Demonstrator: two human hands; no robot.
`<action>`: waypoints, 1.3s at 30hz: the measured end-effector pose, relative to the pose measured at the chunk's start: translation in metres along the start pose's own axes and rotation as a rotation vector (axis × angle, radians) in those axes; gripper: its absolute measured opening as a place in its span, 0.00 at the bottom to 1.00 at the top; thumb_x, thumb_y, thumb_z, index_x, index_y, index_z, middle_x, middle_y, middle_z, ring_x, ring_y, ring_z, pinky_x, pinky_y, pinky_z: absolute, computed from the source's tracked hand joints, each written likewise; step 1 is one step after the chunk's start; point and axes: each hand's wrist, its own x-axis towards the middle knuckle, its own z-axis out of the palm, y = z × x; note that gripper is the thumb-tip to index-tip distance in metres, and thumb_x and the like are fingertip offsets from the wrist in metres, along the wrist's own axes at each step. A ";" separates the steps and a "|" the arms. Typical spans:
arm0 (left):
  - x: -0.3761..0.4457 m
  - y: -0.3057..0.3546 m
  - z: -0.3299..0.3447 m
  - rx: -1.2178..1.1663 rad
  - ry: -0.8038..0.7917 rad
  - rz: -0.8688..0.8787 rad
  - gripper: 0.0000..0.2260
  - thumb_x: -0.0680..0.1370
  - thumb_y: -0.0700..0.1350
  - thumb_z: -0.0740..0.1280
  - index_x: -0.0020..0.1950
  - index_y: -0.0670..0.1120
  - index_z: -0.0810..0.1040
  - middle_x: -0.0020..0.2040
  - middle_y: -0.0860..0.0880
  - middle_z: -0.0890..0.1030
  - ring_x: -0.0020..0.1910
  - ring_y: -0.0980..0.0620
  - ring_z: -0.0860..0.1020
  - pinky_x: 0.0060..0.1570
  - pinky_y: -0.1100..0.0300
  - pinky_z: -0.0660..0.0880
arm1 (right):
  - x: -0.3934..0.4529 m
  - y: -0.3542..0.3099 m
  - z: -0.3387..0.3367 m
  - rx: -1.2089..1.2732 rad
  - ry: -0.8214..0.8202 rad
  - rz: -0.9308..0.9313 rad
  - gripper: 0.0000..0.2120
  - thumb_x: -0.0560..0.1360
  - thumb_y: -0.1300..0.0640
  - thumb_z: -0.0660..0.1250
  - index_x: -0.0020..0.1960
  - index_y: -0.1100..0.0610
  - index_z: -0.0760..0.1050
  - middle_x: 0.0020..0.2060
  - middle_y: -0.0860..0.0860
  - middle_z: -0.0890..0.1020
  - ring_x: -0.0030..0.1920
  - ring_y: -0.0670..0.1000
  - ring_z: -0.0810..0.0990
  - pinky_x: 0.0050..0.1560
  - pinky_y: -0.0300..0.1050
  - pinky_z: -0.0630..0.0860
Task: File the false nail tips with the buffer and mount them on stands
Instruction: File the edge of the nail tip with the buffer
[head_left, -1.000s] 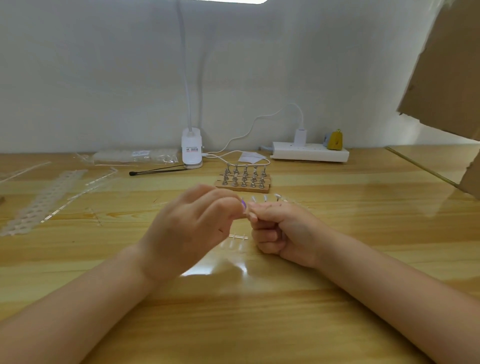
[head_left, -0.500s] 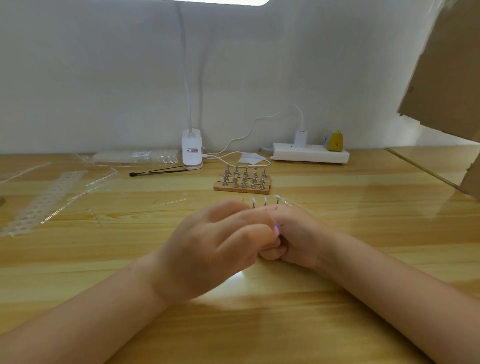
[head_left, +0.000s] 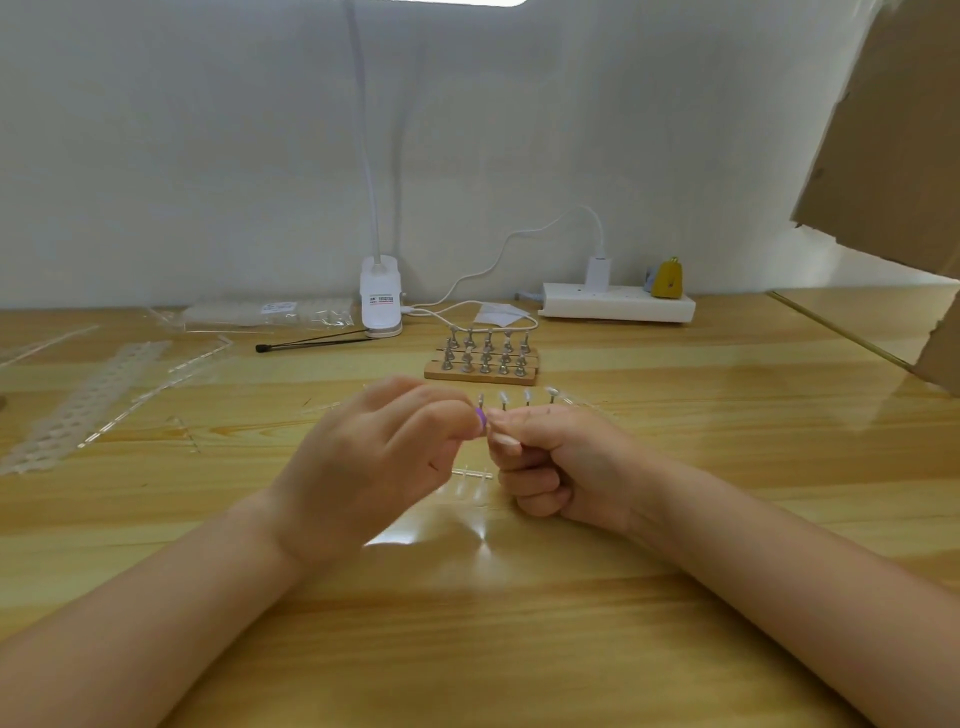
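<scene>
My left hand (head_left: 379, 457) pinches a small purple buffer (head_left: 481, 417) at its fingertips. Right beside it, my right hand (head_left: 561, 462) is curled and pinches a clear false nail tip (head_left: 505, 439) between thumb and forefinger; buffer and tip touch. Behind my hands a row of small stands with nail tips mounted (head_left: 527, 397) sits on the table. Farther back is a wooden base with several bare metal stands (head_left: 485, 358). A clear strip of nail tips (head_left: 470, 475) lies on the table between my hands.
Long clear plastic strips (head_left: 88, 400) lie at the left. At the back are a packet of nail tips (head_left: 270, 314), a black-tipped tool (head_left: 311, 344), a white clip lamp base (head_left: 382, 306) and a power strip (head_left: 618, 309). Cardboard (head_left: 883, 135) hangs at the upper right.
My left hand slid right across my right hand half a second ago, then drew back left. The buffer is again at the tip held in my right fingers.
</scene>
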 end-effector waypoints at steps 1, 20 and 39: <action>0.000 0.001 0.000 -0.001 0.029 -0.005 0.16 0.71 0.32 0.71 0.53 0.44 0.70 0.46 0.47 0.84 0.43 0.47 0.82 0.45 0.55 0.78 | 0.000 0.000 0.001 -0.001 -0.004 -0.004 0.16 0.78 0.55 0.59 0.32 0.54 0.66 0.26 0.47 0.58 0.23 0.43 0.55 0.24 0.36 0.49; 0.000 -0.001 0.001 0.029 0.023 -0.024 0.16 0.70 0.31 0.70 0.52 0.45 0.70 0.44 0.47 0.84 0.41 0.47 0.81 0.43 0.55 0.78 | 0.003 0.006 0.005 0.040 0.198 -0.102 0.15 0.75 0.52 0.67 0.32 0.55 0.71 0.25 0.46 0.66 0.23 0.44 0.57 0.20 0.34 0.52; 0.002 0.002 0.002 0.056 0.050 0.008 0.13 0.73 0.33 0.70 0.53 0.44 0.71 0.45 0.47 0.84 0.41 0.47 0.82 0.46 0.57 0.76 | 0.002 0.003 0.003 0.116 0.151 -0.082 0.12 0.74 0.55 0.66 0.34 0.56 0.70 0.23 0.45 0.66 0.24 0.42 0.58 0.20 0.33 0.54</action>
